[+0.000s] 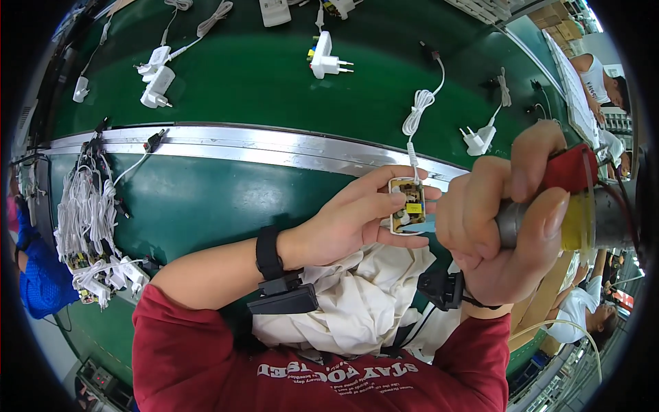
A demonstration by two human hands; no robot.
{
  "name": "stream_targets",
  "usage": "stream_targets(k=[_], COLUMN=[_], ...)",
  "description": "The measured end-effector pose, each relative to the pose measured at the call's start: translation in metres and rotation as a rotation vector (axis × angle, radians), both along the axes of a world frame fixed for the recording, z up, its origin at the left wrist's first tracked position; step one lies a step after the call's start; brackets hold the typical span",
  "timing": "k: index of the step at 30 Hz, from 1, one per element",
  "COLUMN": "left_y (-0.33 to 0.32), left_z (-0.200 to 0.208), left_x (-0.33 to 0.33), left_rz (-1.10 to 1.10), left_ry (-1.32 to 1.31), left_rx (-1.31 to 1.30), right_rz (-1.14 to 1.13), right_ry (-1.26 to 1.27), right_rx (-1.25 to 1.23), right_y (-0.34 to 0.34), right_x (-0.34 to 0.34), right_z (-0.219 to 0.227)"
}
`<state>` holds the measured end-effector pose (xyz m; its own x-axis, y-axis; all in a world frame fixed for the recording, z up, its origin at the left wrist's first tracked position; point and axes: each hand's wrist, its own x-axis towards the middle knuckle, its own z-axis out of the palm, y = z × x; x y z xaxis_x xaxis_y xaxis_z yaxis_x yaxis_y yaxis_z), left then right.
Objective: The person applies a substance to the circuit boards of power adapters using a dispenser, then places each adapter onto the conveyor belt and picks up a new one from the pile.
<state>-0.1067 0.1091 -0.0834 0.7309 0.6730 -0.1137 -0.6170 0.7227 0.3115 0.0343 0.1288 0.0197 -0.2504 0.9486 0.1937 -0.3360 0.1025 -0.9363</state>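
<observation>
My left hand (pixel 343 216) holds an open white power adapter housing (pixel 393 223). Its thumb lies along one edge and its fingers are behind. A circuit board (pixel 413 196) with a yellow component faces up inside, and a white coiled cable (pixel 419 113) runs from the housing's far end. My right hand (pixel 491 213) is wrapped round a grey cylindrical dispenser-like tool (pixel 614 218) with a yellow band and a red part (pixel 573 168). A pale blue pointed tip (pixel 427 226) reaches the adapter's lower edge; whether it touches the board I cannot tell.
Across a metal rail (pixel 274 147), several white plug adapters (pixel 326 58) with cables lie on a green surface. A bundle of white cables with adapters (pixel 86 213) sits at left. White cloth (pixel 350 299) covers my lap. Other people (pixel 597 82) are at the right.
</observation>
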Motion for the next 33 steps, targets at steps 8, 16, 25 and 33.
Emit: stream_targets(k=[8, 16, 25, 33], left_y=[0.002, 0.068, 0.134, 0.217], left_z=[0.007, 0.0, 0.039, 0.029], left_x=[0.003, 0.037, 0.025, -0.002], left_rz=[-0.007, 0.408, 0.903, 0.501], left_ry=[0.043, 0.879, 1.66, 2.392], left_rx=[-0.01, 1.153, 1.688, 1.581], right_rz=[-0.009, -0.058, -0.154, -0.128], right_ry=[-0.071, 0.037, -0.161, -0.19], right_rx=[0.028, 0.047, 0.029, 0.039], right_y=[0.004, -0.003, -0.003, -0.005], right_x=[0.011, 0.0, -0.005, -0.007], right_z=[0.014, 0.019, 0.031, 0.038])
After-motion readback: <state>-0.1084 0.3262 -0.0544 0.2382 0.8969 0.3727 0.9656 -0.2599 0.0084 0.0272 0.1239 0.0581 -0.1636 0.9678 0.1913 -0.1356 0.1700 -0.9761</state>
